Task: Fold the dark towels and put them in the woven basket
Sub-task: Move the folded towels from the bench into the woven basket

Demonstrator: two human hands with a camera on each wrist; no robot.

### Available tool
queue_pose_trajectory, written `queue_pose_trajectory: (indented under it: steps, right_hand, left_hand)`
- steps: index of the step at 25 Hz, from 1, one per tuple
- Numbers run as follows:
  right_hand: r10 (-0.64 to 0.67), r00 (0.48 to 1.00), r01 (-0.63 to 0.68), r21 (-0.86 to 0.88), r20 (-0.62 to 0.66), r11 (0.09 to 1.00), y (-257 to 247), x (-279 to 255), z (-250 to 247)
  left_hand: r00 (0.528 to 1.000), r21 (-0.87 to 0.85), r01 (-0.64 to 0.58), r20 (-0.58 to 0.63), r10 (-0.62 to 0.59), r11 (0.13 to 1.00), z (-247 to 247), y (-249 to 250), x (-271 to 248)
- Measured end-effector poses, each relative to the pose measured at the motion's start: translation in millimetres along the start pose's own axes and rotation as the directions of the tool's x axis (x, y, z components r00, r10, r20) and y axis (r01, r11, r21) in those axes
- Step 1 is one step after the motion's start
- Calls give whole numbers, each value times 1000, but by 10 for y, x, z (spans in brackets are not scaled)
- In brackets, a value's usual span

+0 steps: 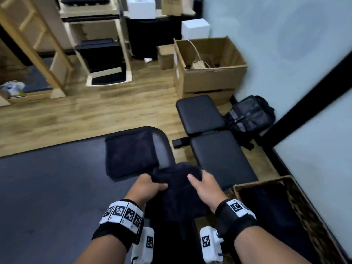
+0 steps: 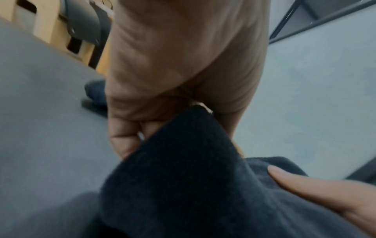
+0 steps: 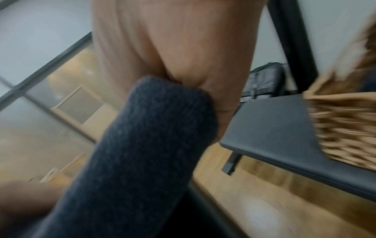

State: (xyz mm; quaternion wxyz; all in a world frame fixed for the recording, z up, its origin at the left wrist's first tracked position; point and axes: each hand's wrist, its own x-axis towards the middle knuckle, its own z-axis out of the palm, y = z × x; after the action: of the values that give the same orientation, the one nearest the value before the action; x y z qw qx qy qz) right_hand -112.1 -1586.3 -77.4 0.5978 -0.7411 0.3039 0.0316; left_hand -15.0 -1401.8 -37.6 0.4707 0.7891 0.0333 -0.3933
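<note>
Both hands grip one dark towel point(image 1: 179, 189) held up in front of the person: the left hand point(image 1: 147, 187) has its fingers point(image 2: 122, 141) curled round the towel's left edge, and the right hand point(image 1: 206, 187) pinches the right edge, thumb on top. A second dark towel point(image 1: 131, 151), folded, lies draped over a black mesh chair back point(image 1: 162, 147) just beyond the hands. The woven basket point(image 1: 304, 212) stands at the right, at the near end of the padded black worktop point(image 1: 222, 157), with dark cloth inside it.
</note>
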Motion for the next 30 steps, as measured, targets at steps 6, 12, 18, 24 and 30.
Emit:
queue_pose_trajectory:
  steps: [6,12,18,24,30]
  right_hand:
    - [271,955,-156,571,-120,806,882,-779,-1061]
    - [497,795,-14,808,-348,589,1496,-1447,-2181]
    - [816,365,-208,815,-448,541,2569,-1885,-2655]
    - [643,442,-718,183,-626,671,2630,-1809,-2562]
    - [669,580,-774,-59,-465,630,2837,-1634,-2820]
  left_hand:
    - [992,506,-73,125,11,859,1469,148,-7]
    - [887,340,-45,446,-119,939,3063,526,-46]
    - [775,619,-361,616,-145,697,4706,183,209]
    - [710,710,-705,705,1,9,5346,-283,160]
    - [537,528,-830,844,1,-179,5382,-339,347]
